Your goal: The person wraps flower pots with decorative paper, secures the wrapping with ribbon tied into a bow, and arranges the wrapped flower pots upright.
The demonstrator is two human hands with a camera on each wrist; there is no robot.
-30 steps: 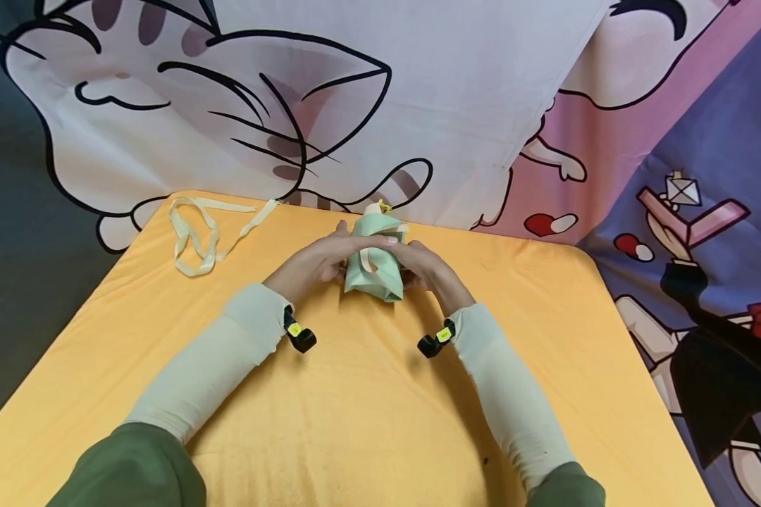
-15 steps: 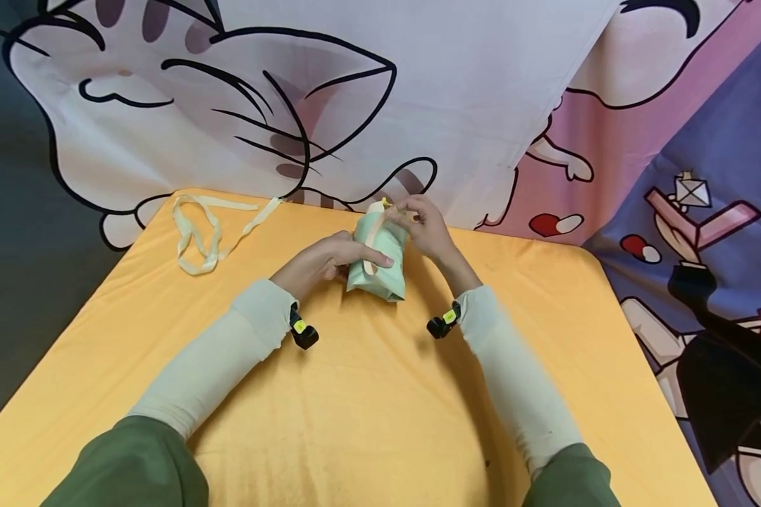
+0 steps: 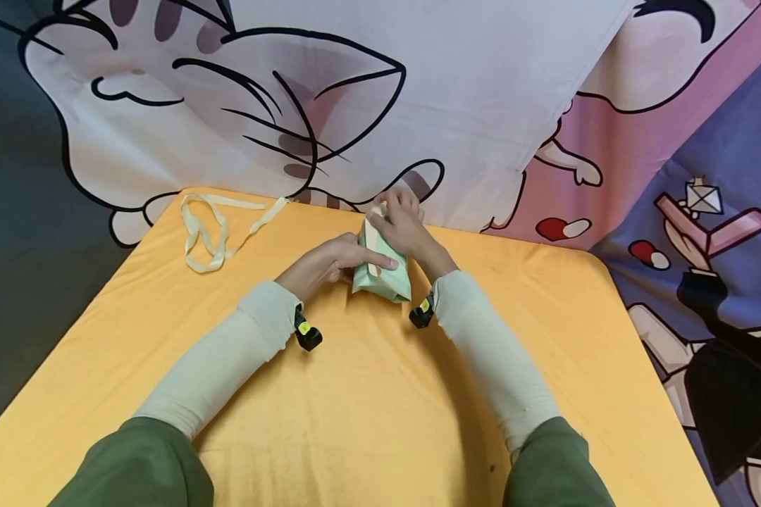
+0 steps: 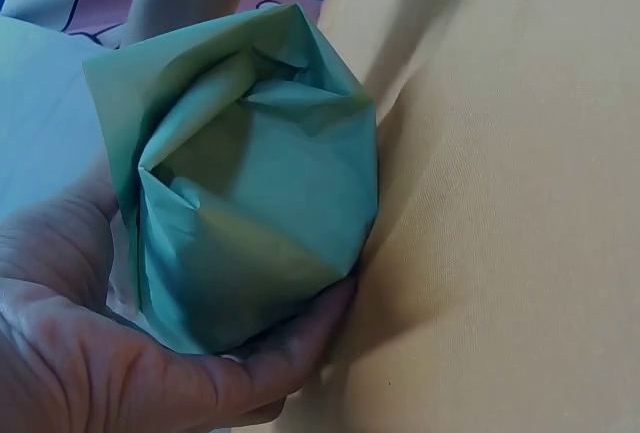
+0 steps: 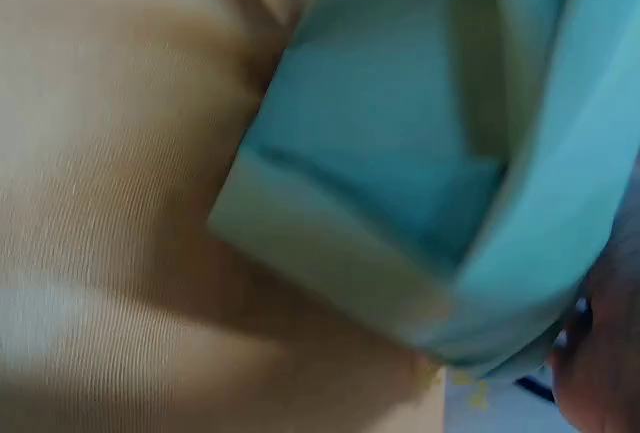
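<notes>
A package wrapped in mint-green paper (image 3: 387,283) lies on its side over the table, with a cream strip (image 3: 371,243) along its top. My left hand (image 3: 330,262) grips it from the left, thumb across the top and fingers beneath. At the far end, my right hand (image 3: 404,222) curls its fingers and thumb round the package. In the left wrist view, the near end of the green paper (image 4: 270,183) shows loose, tucked folds. The right wrist view has the paper (image 5: 380,143) blurred and close, with part of the right hand (image 5: 605,353) at the edge.
A loose cream ribbon (image 3: 218,248) lies looped on the yellow-covered table (image 3: 330,422) at the far left. Behind the table hangs a white cloth with a cartoon cat (image 3: 349,91). A purple printed cloth (image 3: 704,169) hangs at the right.
My right hand lifted from the package's side to its far end, and now closes round that end. The left hand keeps its hold. The head view has shifted slightly.
</notes>
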